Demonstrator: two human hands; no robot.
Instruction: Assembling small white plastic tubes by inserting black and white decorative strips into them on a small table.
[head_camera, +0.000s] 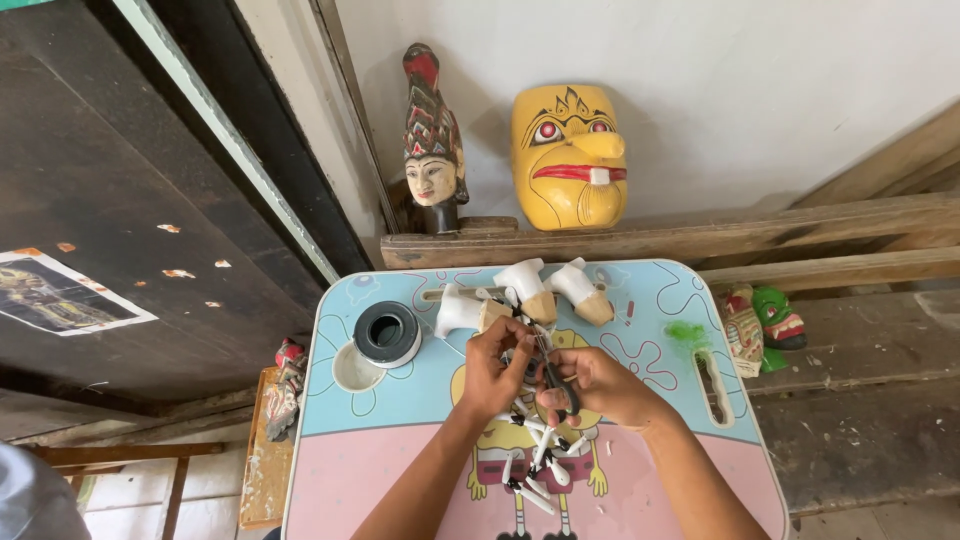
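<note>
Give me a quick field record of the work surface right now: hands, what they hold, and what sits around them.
surface: small cartoon-printed lap table
left hand: grips small white pieces at table centre
right hand: pinches a thin dark tool, its kind unclear
under hands: heap of small white stick parts
behind hands: three white and tan carved pieces
left of hands: black-and-white roll beside the cup recess
ledge behind: yellow mask, painted puppet head

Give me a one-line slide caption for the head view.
Both hands, left hand and right hand, work a small dark tool over white puppet parts on a cartoon-print table.
</note>
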